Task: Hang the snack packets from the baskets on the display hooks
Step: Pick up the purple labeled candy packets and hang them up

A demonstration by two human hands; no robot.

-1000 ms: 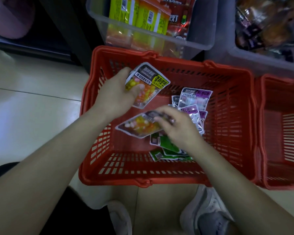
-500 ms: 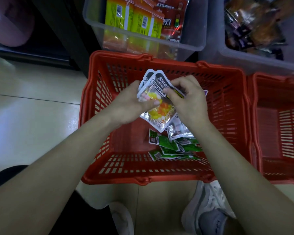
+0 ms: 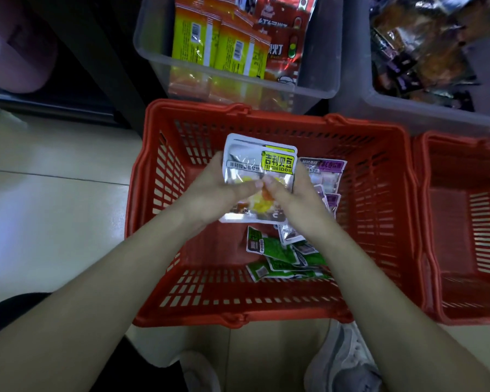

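Squaring yellow packets [image 3: 259,176], my left hand [image 3: 210,199] and right hand [image 3: 293,203] pinching stack (hang holes aligned, I guess); green packets [image 3: 277,253] below grip in red basket [image 3: 379,171].

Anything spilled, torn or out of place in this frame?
Nothing stands out. The left hand and right hand hold yellow-label packets over the basket; green packets and purple packets lie overlapped inside it, none visibly torn.
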